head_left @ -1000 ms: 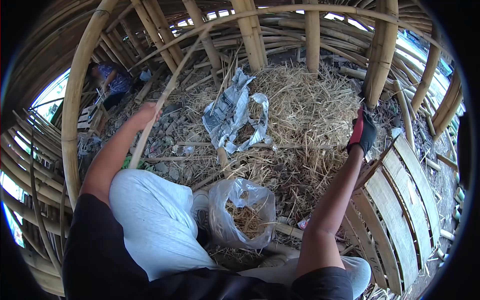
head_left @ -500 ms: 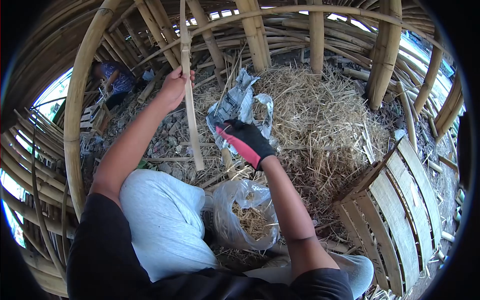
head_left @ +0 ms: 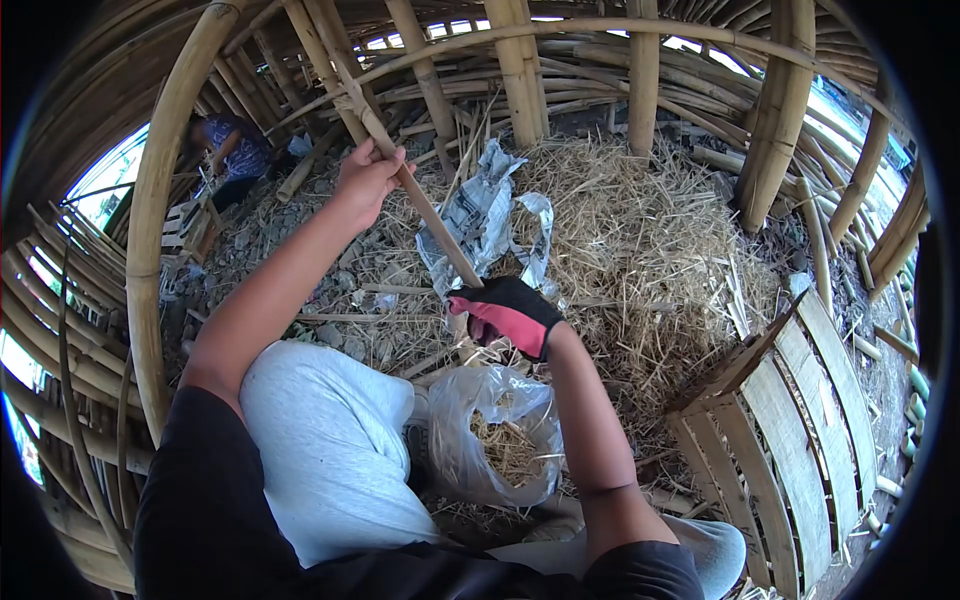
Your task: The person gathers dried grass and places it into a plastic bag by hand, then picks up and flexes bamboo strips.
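A long, narrow bamboo strip (head_left: 432, 218) slants from upper left down to the middle of the view. My left hand (head_left: 368, 183), bare, is closed around it below a rough, frayed spot. At the lower end of the strip is my right hand (head_left: 505, 314), in a black and pink glove with its fingers curled round that end. Whether anything else is inside the glove is hidden. Crumpled printed paper (head_left: 487, 205) lies on the straw just beyond the glove. Below my right hand, between my legs, stands a clear plastic bag (head_left: 455, 440) holding chopped straw or shavings (head_left: 508, 450).
A slatted wooden crate (head_left: 800, 390) stands tilted at the right. Loose straw and shavings (head_left: 640, 230) cover the ground ahead. Bamboo posts (head_left: 150, 230) rise left and behind, with stacked poles (head_left: 690, 75). Another person (head_left: 235, 155) sits at the far left.
The strip has swung from near vertical to a slant, its lower end moving right. My right hand has moved slightly down and right and closed on that end. My left hand keeps its hold.
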The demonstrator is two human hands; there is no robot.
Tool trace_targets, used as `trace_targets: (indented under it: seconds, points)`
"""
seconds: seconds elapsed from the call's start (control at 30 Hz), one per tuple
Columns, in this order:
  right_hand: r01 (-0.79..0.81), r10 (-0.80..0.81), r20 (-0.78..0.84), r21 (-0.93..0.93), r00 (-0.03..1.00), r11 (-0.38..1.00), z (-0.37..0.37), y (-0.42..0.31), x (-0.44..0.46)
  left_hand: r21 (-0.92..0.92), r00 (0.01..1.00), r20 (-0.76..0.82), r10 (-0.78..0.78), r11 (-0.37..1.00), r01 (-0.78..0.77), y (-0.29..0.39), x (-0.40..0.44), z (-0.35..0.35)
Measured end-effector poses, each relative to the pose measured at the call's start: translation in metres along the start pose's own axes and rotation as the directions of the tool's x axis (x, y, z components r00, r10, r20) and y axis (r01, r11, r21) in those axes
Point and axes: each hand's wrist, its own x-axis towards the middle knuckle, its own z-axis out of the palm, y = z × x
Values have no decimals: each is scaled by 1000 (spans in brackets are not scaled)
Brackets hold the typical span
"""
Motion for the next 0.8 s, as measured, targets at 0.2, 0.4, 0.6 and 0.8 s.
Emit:
trace_targets:
  seconds: [0.2,0.4,0.6,0.8]
  points:
    - [37,-36,19,-48,999,998,-36,-12,-24,33,986,145,-79,997,75,-23,-3,-11]
    - [-39,40,-15,50,999,998,-25,-10,-20,138,758,365,-541,836,531,-36,-63,15]
    - [-94,92,22,98,995,991,-5,8,1,344,657,457,-599,801,490,-56,-89,34]
    - [-94,91,50,61,995,994,7,18,19,362,762,279,-585,799,481,-70,-87,31]
